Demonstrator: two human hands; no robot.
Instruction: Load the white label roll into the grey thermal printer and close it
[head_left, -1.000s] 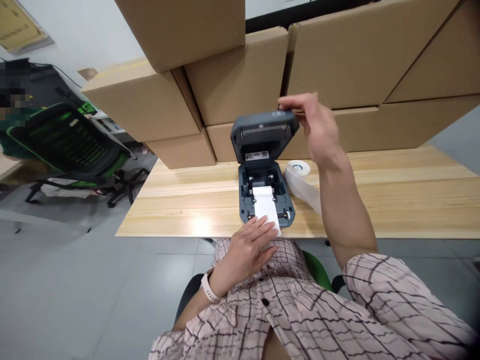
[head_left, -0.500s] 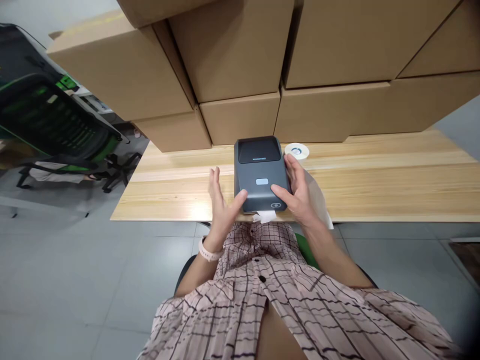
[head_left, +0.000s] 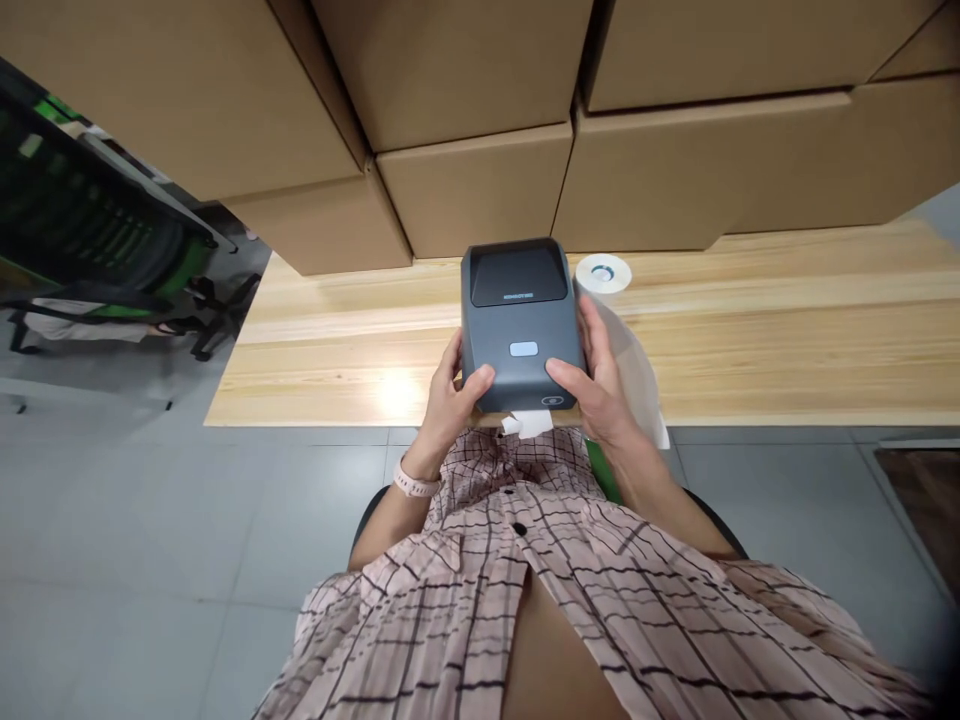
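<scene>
A dark grey label printer (head_left: 523, 325) sits at the front middle of the wooden table, its black window toward the boxes. My left hand (head_left: 450, 400) grips its left side, thumb on the top near the front corner. On the other side my right hand (head_left: 600, 385) holds it, thumb on the lid beside the pale button; the fingers behind its edge are partly hidden. A crumpled white paper strip (head_left: 529, 424) sticks out of the front slot. Just behind my right hand lie a roll of white labels (head_left: 604, 273) and a pale backing sheet (head_left: 641, 385) that hangs over the table edge.
Large cardboard boxes (head_left: 472, 190) are stacked along the back of the wooden table (head_left: 787, 340). A black and green office chair (head_left: 112, 240) stands on the tiled floor at the left. The table's front edge runs close to my lap.
My left hand, spread beside the printer before, has closed onto its left side. My right hand keeps its place on the printer. The camera view has shifted slightly closer.
</scene>
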